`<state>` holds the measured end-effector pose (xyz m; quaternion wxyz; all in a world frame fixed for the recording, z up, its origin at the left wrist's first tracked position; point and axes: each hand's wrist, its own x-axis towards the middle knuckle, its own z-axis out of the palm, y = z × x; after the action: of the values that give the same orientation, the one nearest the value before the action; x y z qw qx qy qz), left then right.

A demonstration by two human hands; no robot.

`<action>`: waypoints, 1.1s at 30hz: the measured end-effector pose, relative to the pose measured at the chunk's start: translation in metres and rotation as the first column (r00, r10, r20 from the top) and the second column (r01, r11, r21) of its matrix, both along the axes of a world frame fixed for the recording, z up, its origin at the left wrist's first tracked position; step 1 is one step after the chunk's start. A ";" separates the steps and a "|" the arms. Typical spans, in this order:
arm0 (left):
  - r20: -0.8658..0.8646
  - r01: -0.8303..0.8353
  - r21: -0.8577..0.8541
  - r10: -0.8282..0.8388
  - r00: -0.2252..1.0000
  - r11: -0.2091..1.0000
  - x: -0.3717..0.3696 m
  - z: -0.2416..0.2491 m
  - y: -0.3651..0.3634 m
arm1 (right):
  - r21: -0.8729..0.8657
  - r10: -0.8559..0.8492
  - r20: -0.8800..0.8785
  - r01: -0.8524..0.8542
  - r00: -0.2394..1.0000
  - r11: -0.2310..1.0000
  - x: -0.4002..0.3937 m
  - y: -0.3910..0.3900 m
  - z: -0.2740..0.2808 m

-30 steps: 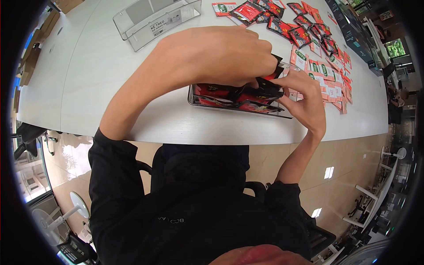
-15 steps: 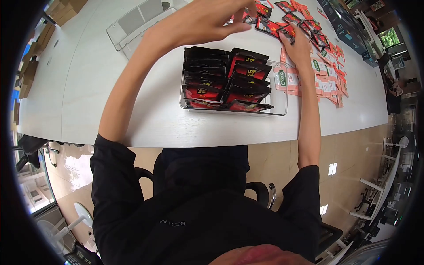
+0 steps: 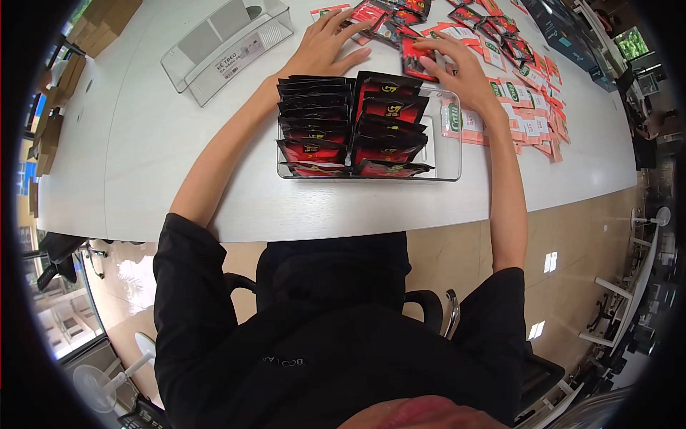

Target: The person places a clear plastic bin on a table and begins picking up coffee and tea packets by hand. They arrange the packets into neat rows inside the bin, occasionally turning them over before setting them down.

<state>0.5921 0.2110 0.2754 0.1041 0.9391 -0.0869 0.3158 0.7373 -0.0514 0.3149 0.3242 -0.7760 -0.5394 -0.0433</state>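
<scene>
My left hand (image 3: 330,48) rests behind the clear plastic bin with its fingers spread, the tips at the edge of a loose heap of red-and-black coffee sachets (image 3: 389,28). Between the thumb and fingers of my right hand (image 3: 461,68) is a coffee sachet (image 3: 416,60), just beyond the bin's back rim. The clear bin (image 3: 446,175) holds two upright rows of black-and-red sachets (image 3: 389,129) marked with a yellow logo. Room shows at the bin's right end. Pink-and-white tea sachets (image 3: 525,107) lie spread to the right, beside my right forearm.
A clear plastic rack (image 3: 229,61) with a printed label stands at the back left of the white table (image 3: 143,157). Dark boxes (image 3: 564,43) line the back right edge. Cardboard boxes (image 3: 100,28) sit beyond the table at left.
My left hand has come down from above the bin to the table by the sachets. My right hand has moved left and nearer the bin, bringing a coffee sachet from the heap.
</scene>
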 end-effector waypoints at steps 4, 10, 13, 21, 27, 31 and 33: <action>-0.030 0.018 -0.016 -0.018 0.999 1.000 -0.004 0.005 -0.005 | 0.057 0.030 0.102 -0.036 0.994 0.998 -0.012 0.011 -0.001; -0.012 0.118 -0.003 -0.118 0.993 0.993 -0.009 0.016 -0.009 | 0.072 -0.113 0.063 0.109 0.992 0.991 -0.013 0.011 -0.012; -0.070 0.028 -0.027 -0.030 0.997 0.999 -0.014 0.023 -0.014 | 0.024 -0.060 -0.067 0.062 0.996 0.998 -0.015 0.011 -0.004; -0.089 -0.099 -0.035 0.096 0.991 0.994 -0.023 0.035 -0.024 | 0.209 0.006 -0.100 0.015 0.995 0.978 -0.028 0.011 0.016; -0.021 -0.009 0.057 0.010 1.000 0.998 -0.015 0.020 -0.017 | 0.372 -0.090 0.013 0.079 0.996 0.925 -0.029 0.010 0.023; -0.094 -0.018 -0.004 0.018 0.995 1.000 -0.016 0.026 -0.019 | 0.417 -0.108 0.107 0.054 0.988 0.907 -0.025 0.009 0.024; -0.008 0.018 0.016 -0.018 1.000 1.000 -0.013 0.020 -0.015 | 0.410 -0.122 0.089 0.075 0.989 0.909 -0.026 0.008 0.024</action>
<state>0.5795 0.1959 0.2957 0.0999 0.9403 -0.0974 0.3106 0.7113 -0.0430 0.3385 0.4446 -0.7144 -0.4962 -0.2141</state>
